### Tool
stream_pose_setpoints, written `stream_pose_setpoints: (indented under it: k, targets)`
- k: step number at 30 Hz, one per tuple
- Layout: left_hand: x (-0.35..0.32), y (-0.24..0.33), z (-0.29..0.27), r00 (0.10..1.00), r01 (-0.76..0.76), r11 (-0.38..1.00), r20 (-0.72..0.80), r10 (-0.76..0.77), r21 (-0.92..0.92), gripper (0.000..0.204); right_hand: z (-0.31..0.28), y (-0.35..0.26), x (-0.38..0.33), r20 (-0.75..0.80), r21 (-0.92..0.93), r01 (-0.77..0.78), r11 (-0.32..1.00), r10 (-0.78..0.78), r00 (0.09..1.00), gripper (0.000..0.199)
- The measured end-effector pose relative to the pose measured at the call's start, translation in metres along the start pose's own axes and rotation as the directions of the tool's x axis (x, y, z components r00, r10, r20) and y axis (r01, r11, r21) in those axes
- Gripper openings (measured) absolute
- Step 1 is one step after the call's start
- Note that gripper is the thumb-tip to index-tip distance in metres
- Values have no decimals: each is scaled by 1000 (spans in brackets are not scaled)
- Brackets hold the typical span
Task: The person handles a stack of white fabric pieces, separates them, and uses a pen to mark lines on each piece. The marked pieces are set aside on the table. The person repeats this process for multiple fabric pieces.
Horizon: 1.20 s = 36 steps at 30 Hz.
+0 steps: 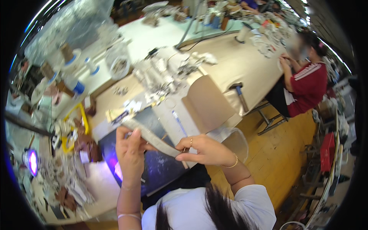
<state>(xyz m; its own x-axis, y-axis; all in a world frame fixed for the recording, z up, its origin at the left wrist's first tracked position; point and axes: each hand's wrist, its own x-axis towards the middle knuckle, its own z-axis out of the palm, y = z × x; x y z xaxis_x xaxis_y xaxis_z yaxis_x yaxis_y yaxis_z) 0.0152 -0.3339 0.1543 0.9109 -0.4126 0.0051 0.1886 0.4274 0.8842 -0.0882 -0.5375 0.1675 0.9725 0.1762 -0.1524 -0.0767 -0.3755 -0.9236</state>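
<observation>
Pale strip (155, 138) is spanning the gap between your hands, over the dark board (165, 172) and sloping down from left to right. Its left end is blending into the pale scraps behind it, and its right end is disappearing at your right fingers. A small dark item is showing at those fingertips; its kind is hard to make out.

Your left hand (131, 155) is closing thumb and fingers on the strip near its left end. Your right hand (203, 149) is pinching the other end narrowly between thumb and forefinger.

Your left forearm is rising nearly upright from the lower edge, with the hand pointing up. Your right forearm is angling up and leftward, with the elbow bending outward. Your white shirt (207, 209) is being cut off by the lower edge.

Beyond the board, a bent brown sheet (209, 101) is lying on the table, with a hammer (240, 96) resting to its right. Past the sheet, to the left, pale pieces (157, 74) are lying heaped. Farther right, a co-worker (310, 84) in a red shirt is sitting at the table.
</observation>
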Motion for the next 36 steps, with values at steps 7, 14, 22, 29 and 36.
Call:
stream_pose_setpoints:
  k: [7,14,22,29,36]
  targets:
    - [11,-9,10,969,157,970,159,-187,186,18,-45,-2,-62,-622,138,204,969,-75,780,19]
    - [17,-24,10,943,203,916,184,-278,345,17,-129,-21,-153,-579,124,-213,969,246,778,20]
    - [25,-18,-11,957,258,904,37,-287,340,17,-418,60,-63,-728,-328,-522,787,141,670,20]
    - [15,-7,-14,965,244,906,1,-261,347,15,-514,-22,33,-870,-493,-81,866,-492,35,76]
    - [26,-14,-18,959,232,903,72,-275,361,18,-450,5,-18,-762,-578,-166,799,-455,461,38]
